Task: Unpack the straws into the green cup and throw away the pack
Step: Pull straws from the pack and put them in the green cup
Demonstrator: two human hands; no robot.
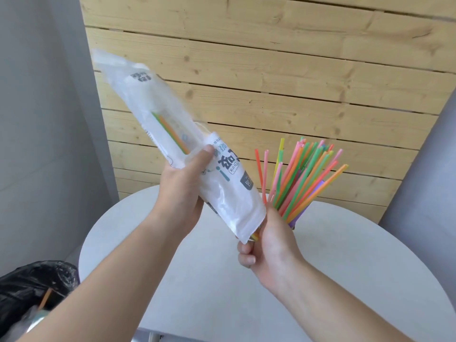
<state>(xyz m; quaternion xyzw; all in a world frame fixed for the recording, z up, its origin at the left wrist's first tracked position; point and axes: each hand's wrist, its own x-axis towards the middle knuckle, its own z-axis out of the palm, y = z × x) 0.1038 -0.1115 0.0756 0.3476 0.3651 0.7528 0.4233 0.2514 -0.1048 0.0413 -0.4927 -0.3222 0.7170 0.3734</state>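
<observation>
A crinkled white plastic straw pack (pixel 229 193) with printed lettering slants over the table, its open end lowest. My left hand (pixel 182 186) grips its middle. A few green and orange straws in the pack (pixel 170 134) show through the plastic. My right hand (pixel 269 243) is pinched at the open end, where coloured straw tips (pixel 255 235) stick out. Behind that hand, several bright straws (pixel 303 178) fan out of a cup (pixel 293 222). The cup is mostly hidden, and the part that shows looks purple.
A round white table (pixel 222 280) lies under my hands. A bin lined with a black bag (pixel 32 290) stands at the lower left, beside the table. A wooden plank wall (pixel 271 70) rises behind, with grey walls on both sides.
</observation>
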